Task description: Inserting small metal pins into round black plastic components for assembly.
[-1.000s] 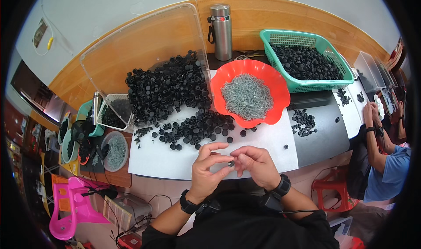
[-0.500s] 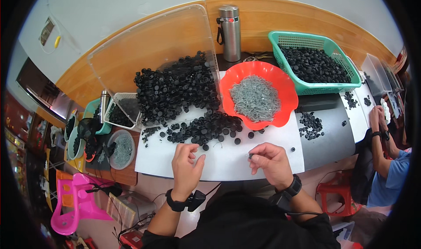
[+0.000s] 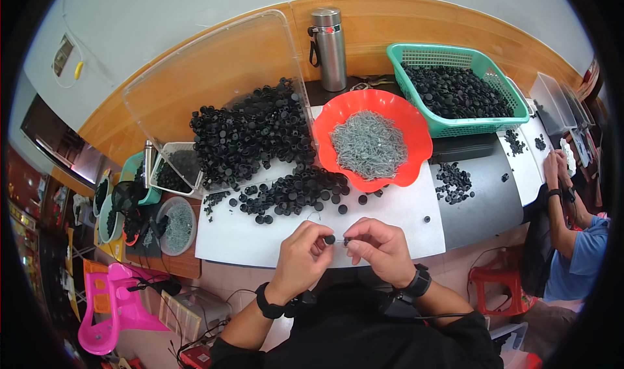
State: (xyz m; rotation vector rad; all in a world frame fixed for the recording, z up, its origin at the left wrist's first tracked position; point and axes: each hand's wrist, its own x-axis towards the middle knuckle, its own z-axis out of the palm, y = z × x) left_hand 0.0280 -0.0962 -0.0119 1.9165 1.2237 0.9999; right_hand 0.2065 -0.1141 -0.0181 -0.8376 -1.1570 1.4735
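Over the front edge of the white work surface, my two hands are close together. My left hand (image 3: 300, 257) pinches a round black cap (image 3: 329, 240) between thumb and fingers. Facing it, my right hand (image 3: 382, 247) pinches a small dark piece (image 3: 346, 241); its exact kind is too small to tell. A thin pale line, possibly a screw, shows in the narrow gap between the two. Beyond my hands lies a loose pile of black caps (image 3: 292, 192), below a larger heap (image 3: 250, 135) in a tipped clear plastic bin (image 3: 214, 44).
A red scalloped bowl (image 3: 420, 135) of metal screws stands behind the right hand. Farther right are a green basket (image 3: 455, 127) of black parts and a grey mat (image 3: 484, 193). A steel flask (image 3: 333, 57) stands at the back. Another person's hands (image 3: 554, 167) work at far right.
My left hand has moved right and now pinches a black cap; before, it held nothing visible. My right hand has shifted slightly left, bringing its small piece close to the cap. The view shifted slightly.
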